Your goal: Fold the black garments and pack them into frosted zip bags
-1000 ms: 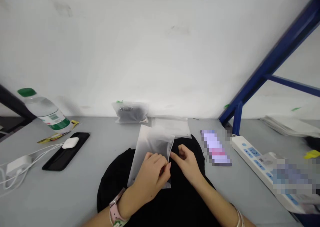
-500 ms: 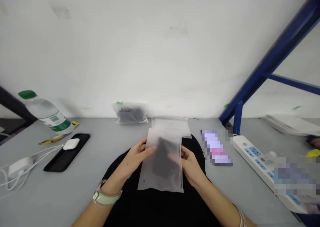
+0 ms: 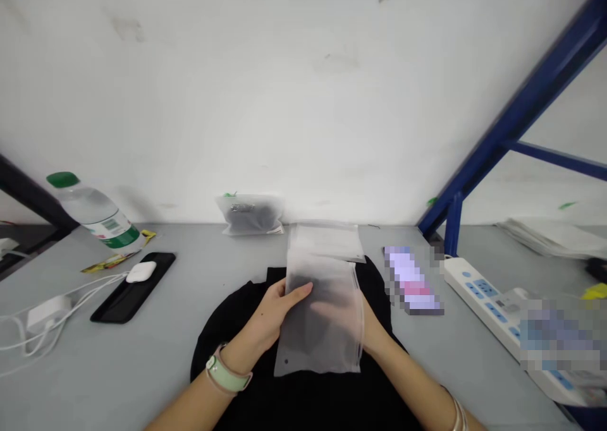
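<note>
A frosted plastic zip bag [image 3: 317, 349] is held over a spread black garment [image 3: 227, 336], its zip edge on the right. My left hand [image 3: 272, 311] grips the bag's left edge, thumb on the front and the other fingers behind. From the right, my right hand [image 3: 344, 317] reaches past the zip edge, and its stretched fingers show hazily through the plastic. Whether they are inside the bag or behind it, I cannot tell. Another flat frosted bag [image 3: 327, 238] lies just beyond, partly overlapped by the held one.
A filled frosted pouch [image 3: 253, 216] stands against the wall. On the left are a green-capped bottle [image 3: 99, 213], a black tray [image 3: 118, 304], a white earbud case [image 3: 141, 271] and cables. To the right lie a phone [image 3: 410, 279] and a power strip [image 3: 493, 311], beside a blue frame [image 3: 512, 115].
My right hand has moved further left behind or into the bag, so more of it shows through the plastic. The bag and my left hand have shifted slightly right and down.
</note>
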The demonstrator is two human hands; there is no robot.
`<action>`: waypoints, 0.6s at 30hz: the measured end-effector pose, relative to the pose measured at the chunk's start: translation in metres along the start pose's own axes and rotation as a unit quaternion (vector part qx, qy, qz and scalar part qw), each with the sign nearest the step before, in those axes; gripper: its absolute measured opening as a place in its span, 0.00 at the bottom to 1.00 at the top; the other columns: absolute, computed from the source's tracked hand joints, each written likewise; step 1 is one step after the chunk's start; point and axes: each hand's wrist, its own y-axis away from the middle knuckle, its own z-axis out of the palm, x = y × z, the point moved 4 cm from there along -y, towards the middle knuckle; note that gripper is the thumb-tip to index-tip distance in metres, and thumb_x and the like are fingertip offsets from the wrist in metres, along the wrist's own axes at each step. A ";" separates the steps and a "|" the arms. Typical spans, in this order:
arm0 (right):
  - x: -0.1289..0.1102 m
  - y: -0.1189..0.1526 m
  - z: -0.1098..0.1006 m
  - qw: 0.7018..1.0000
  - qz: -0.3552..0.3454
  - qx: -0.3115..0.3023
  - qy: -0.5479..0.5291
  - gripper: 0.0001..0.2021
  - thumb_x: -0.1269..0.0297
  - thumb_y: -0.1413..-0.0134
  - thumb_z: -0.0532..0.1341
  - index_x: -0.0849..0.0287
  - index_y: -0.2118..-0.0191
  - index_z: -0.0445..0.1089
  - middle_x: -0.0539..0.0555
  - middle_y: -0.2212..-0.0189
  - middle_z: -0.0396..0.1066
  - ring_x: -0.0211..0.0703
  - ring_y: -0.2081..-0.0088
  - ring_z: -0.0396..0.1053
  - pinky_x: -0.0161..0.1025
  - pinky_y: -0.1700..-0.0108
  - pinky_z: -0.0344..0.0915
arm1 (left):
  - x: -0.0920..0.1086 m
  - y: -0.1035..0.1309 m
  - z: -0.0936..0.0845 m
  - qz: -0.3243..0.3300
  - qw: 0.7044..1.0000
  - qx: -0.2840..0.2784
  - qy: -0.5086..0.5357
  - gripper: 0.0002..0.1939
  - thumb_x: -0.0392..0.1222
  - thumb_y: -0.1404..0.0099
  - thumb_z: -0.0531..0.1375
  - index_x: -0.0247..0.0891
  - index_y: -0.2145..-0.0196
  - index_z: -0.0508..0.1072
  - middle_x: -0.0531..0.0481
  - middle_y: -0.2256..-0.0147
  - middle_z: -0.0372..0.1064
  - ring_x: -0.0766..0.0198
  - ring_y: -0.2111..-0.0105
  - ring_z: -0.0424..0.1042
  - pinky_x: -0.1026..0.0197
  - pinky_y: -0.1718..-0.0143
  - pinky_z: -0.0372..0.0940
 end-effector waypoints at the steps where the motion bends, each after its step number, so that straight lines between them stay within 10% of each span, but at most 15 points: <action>1: -0.003 -0.001 -0.008 0.999 -0.004 0.029 0.017 0.18 0.48 0.55 0.70 0.58 0.65 0.77 0.56 0.66 0.77 0.54 0.62 0.73 0.49 0.57 0.71 | 0.002 -0.001 -0.003 0.004 1.000 0.017 0.015 0.16 0.48 0.42 0.70 0.36 0.60 0.78 0.44 0.60 0.78 0.58 0.62 0.77 0.59 0.61 0.72; 5: -0.016 -0.004 -0.040 0.983 -0.050 0.172 0.050 0.23 0.45 0.51 0.66 0.57 0.55 0.74 0.57 0.58 0.75 0.46 0.65 0.70 0.40 0.65 0.66 | 0.016 -0.006 -0.017 0.072 0.989 0.087 0.094 0.16 0.46 0.43 0.71 0.36 0.60 0.78 0.45 0.59 0.79 0.56 0.59 0.77 0.60 0.59 0.72; 10: -0.014 -0.024 -0.015 0.997 0.059 -0.038 0.024 0.18 0.49 0.54 0.69 0.58 0.65 0.73 0.47 0.80 0.67 0.34 0.80 0.59 0.32 0.80 0.50 | 0.037 -0.010 -0.030 0.168 0.968 0.082 0.170 0.18 0.47 0.39 0.67 0.41 0.53 0.76 0.48 0.52 0.76 0.53 0.49 0.73 0.58 0.52 0.71; 18: -0.059 -0.116 0.041 0.994 -0.097 0.039 0.035 0.12 0.53 0.48 0.64 0.58 0.68 0.70 0.51 0.76 0.71 0.41 0.75 0.72 0.35 0.77 0.68 | 0.067 -0.023 -0.113 0.253 0.922 0.249 0.156 0.15 0.38 0.32 0.60 0.45 0.48 0.69 0.47 0.47 0.71 0.58 0.45 0.70 0.56 0.47 0.69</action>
